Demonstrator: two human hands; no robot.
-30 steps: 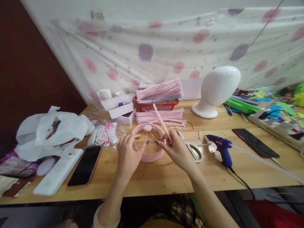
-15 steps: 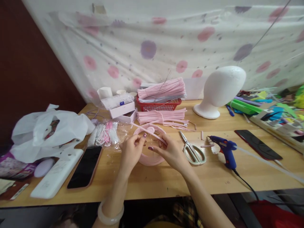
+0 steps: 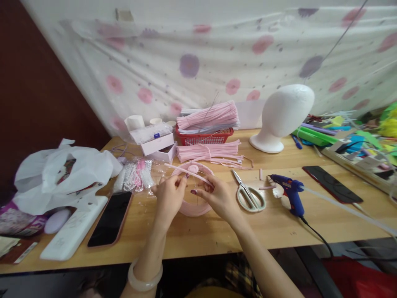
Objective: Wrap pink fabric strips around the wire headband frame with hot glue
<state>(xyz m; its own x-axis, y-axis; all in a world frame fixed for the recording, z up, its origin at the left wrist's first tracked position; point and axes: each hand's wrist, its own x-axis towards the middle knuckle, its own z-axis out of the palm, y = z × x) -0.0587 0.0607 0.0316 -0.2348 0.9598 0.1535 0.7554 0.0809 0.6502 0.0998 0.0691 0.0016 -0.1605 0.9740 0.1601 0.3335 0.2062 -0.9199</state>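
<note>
A round pink ring frame [image 3: 192, 209] with thin wire spokes and a small pink hub [image 3: 192, 168] lies on the wooden table [image 3: 217, 231] in front of me. My left hand [image 3: 167, 196] rests on the ring's left side, fingers pinched on a long pink chenille stem [image 3: 186, 173]. My right hand [image 3: 215, 196] pinches the same stem at the ring's right side. The stem lies nearly level across the ring, its free end pointing left.
Scissors [image 3: 249, 194] and a blue glue gun [image 3: 290, 192] lie right of my hands. Loose pink stems [image 3: 209, 151], a red basket [image 3: 204, 136], a foam head [image 3: 283, 114], phones [image 3: 110, 217] [image 3: 331, 189], a bead packet [image 3: 136, 174] and a white bag [image 3: 62, 171] surround them.
The pink stem swung from pointing up and away to lying nearly flat across the ring. My left hand closed onto it, and both hands drew closer together.
</note>
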